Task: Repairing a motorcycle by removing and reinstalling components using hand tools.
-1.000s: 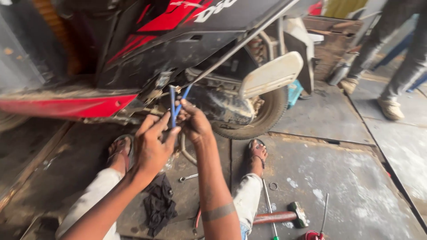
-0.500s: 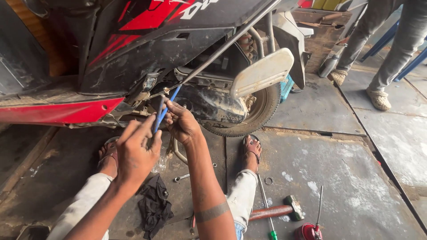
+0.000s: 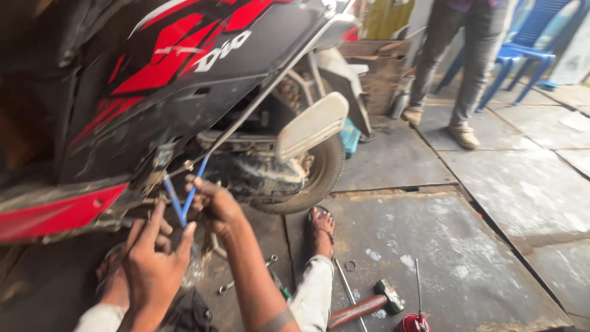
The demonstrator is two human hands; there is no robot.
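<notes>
Blue-handled pliers [image 3: 184,200] gripped by both hands under red-black scooter panel [image 3: 178,67]

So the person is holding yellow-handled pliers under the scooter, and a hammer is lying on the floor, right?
Not quite: the pliers have blue handles, not yellow, as the head view shows. Both hands, left and right, are at them under the scooter, and the hammer lies on the floor.

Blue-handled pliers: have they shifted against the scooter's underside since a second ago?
Cannot tell: the camera moved. The blue-handled pliers are still held by both hands, left hand and right hand, jaws at the scooter underside.
</notes>
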